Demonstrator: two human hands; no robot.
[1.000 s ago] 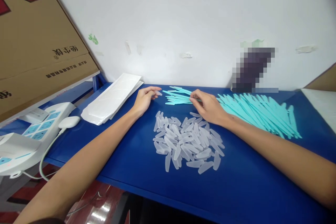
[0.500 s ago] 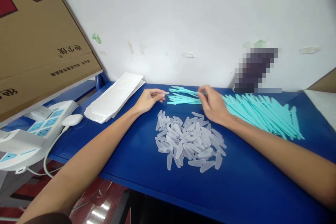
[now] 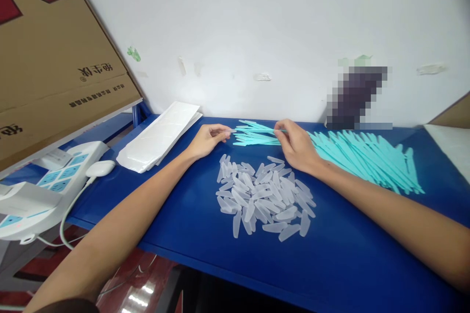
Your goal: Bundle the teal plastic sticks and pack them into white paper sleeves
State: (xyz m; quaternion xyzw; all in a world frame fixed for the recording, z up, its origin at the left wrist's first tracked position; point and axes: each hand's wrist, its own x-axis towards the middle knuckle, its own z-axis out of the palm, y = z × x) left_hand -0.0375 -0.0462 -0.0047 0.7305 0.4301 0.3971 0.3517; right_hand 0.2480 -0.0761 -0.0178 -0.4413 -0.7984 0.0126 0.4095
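Note:
My left hand (image 3: 207, 139) rests on the blue table (image 3: 183, 215) with its fingers pinched on a small clear plastic cap at its fingertips. My right hand (image 3: 298, 145) pinches a thin teal plastic stick (image 3: 257, 130) whose tip points left toward that cap. Under the stick lies a small bunch of teal sticks (image 3: 253, 138). A heap of clear caps (image 3: 264, 196) is spread just in front of both hands. A large pile of teal sticks (image 3: 367, 156) lies to the right of my right hand.
A stack of white plastic bags (image 3: 159, 137) lies at the back left. White power strips (image 3: 40, 190) with a plug and cable sit left of the table, under a leaning cardboard box (image 3: 51, 58). A white wall stands behind; a blurred dark object (image 3: 358, 98) leans on it.
My right hand has lifted a teal stick from the small bunch and brought its tip toward the cap in my left hand. My left hand shifted slightly right.

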